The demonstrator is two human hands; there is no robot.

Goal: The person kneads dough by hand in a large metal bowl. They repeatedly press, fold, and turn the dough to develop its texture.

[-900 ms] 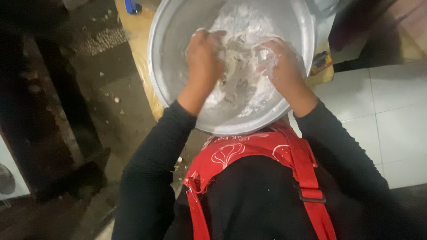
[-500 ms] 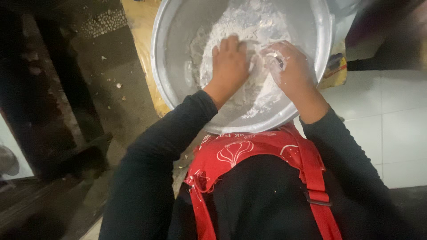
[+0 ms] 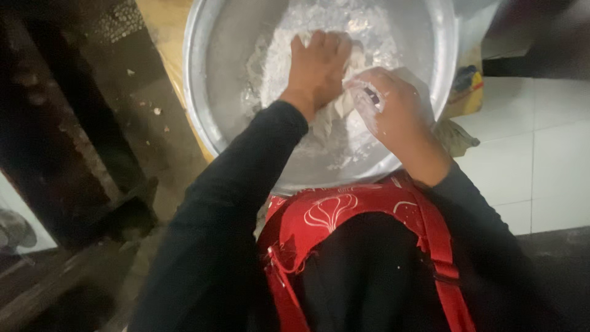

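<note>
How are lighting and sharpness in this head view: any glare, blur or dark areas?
Head view: dim and soft overall; the left side is nearly black; mild sheen on the metal bowl rim; left hand and right hand slightly blurred in the white flour, which looks washed out.

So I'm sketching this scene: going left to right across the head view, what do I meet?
Dark wooden frame → metal bowl rim → left hand pressed into the white dough → right hand, flour-coated → yellow packet → white tiled floor.
</note>
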